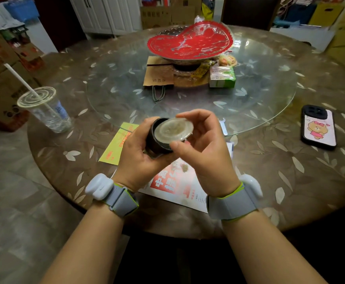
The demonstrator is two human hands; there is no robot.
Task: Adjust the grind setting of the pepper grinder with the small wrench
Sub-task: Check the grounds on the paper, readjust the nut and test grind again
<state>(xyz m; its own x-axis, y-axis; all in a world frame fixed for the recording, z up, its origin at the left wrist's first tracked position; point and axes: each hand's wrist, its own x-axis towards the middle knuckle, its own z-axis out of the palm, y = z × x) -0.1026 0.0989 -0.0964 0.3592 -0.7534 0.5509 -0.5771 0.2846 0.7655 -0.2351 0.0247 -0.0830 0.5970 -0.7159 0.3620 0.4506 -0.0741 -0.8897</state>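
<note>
My left hand (135, 154) grips the black pepper grinder (156, 143), which is tipped with its end toward me, above the table's near edge. My right hand (203, 146) pinches a round clear cap (173, 130) dusted with pepper, held tilted against the grinder's open end. The small silver wrench (223, 127) lies on the table just behind my right hand, partly hidden by it. A little ground pepper (185, 167) lies on the red and white leaflet (175, 187) under my hands.
A glass turntable (126, 93) carries a red heart-shaped dish (190, 41), a paper bag (157, 75) and a green box (221, 78). A plastic cup with a straw (46, 109) stands at left. A phone (318, 127) lies at right. A yellow slip (119, 142) lies by my left hand.
</note>
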